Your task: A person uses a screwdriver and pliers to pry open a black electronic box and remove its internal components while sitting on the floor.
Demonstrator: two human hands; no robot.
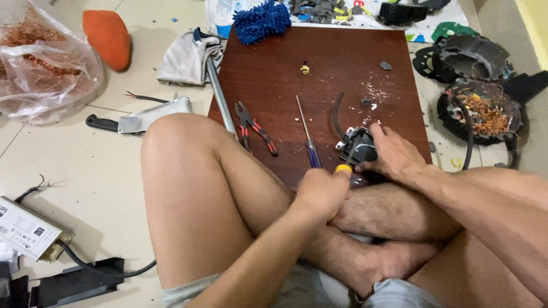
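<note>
Bracing a small black device (361, 145) against the dark wooden board (342, 63), right hand (394, 154) fingers press it down; left hand (321, 193) fingers curl tight around a yellow-handled tool (343, 169). Pliers (254, 128) lie left of device.

Small black part (359, 145) half under right hand (394, 154); tool's tip hidden.
</note>
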